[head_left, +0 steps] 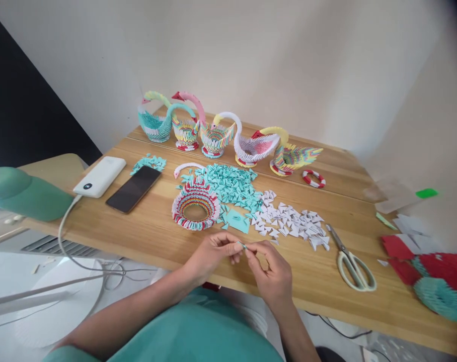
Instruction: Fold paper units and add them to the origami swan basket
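Close to the table's front edge, my left hand (217,251) and my right hand (271,266) meet at the fingertips. Both pinch a small teal folded paper piece (242,245), mostly covered by the fingers. Just beyond my left hand stands a round bowl of interlocked paper pieces (178,213) in red, white and teal bands. Behind my hands lie a flat teal paper sheet (237,221), a heap of teal folded pieces (232,185) and a spread of white folded pieces (292,221). A pale curved swan neck (188,165) rests behind the bowl.
Several finished paper swans (251,146) line the back of the table. Scissors (355,269) lie at the right, near red paper (443,269). A red-and-white ring (313,179) is at the back right. Leftward are a phone (134,189) and a cabled white power bank (100,176).
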{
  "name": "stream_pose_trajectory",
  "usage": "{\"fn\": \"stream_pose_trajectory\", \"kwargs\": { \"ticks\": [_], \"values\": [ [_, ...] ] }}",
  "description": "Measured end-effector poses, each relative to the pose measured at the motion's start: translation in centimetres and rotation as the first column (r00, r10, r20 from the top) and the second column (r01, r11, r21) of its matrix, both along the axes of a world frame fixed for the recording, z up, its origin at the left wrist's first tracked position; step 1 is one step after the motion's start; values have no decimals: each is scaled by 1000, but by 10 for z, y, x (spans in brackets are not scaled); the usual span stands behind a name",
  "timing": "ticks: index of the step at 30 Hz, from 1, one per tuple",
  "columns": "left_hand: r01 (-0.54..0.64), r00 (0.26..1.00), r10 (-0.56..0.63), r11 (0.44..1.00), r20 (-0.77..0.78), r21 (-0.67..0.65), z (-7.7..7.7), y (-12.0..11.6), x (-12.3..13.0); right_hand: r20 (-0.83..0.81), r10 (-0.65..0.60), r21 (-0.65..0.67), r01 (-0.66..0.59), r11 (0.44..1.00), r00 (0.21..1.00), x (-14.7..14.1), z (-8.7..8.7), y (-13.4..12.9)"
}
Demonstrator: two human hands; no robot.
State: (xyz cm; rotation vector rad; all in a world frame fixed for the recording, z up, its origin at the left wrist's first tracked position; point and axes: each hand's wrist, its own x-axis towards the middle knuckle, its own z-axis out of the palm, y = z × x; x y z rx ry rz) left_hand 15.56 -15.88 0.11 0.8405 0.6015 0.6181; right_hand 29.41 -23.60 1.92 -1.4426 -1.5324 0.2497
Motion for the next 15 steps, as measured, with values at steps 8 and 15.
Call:
{"fn": "stream_pose_trajectory", "kwargs": {
  "ticks": [8,15],
  "values": [
    [245,968,-228,952,109,-184,0,2,-9,-97,115,-59,-121,991,989,20,2,0],
    [406,909,-371,892,190,-199,-2,-3,-12,-164,297,-75,-312,947,941,14,7,5]
  ]
}}
